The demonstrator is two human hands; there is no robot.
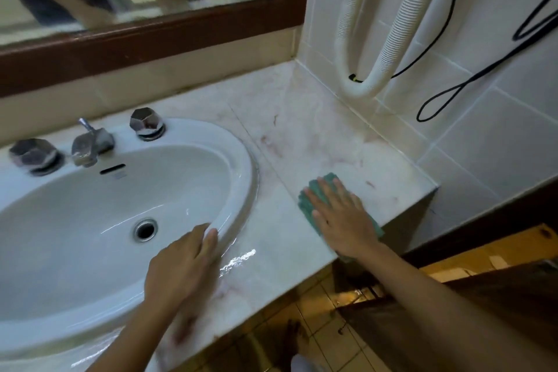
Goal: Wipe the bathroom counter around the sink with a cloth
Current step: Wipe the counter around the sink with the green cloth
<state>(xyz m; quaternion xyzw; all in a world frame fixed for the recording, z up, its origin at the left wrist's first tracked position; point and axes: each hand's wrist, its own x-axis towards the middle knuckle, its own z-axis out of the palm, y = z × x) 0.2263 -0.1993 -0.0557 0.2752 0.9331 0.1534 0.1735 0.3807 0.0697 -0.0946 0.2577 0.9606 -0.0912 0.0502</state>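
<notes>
Left hand [181,266] rests straight-fingered on the sink [241,160] rim at five o'clock; flat, spread-fingered right hand [344,217] presses green cloth [327,179] onto counter [302,136] at three o'clock.

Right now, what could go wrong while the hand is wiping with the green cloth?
1. The right hand presses the green cloth at the front edge of the counter, and a corner seems to hang over it. The cloth might slide off onto the floor.
2. The counter shines wet beside the sink, where the left hand rests on the rim, so that hand could slip.
</notes>
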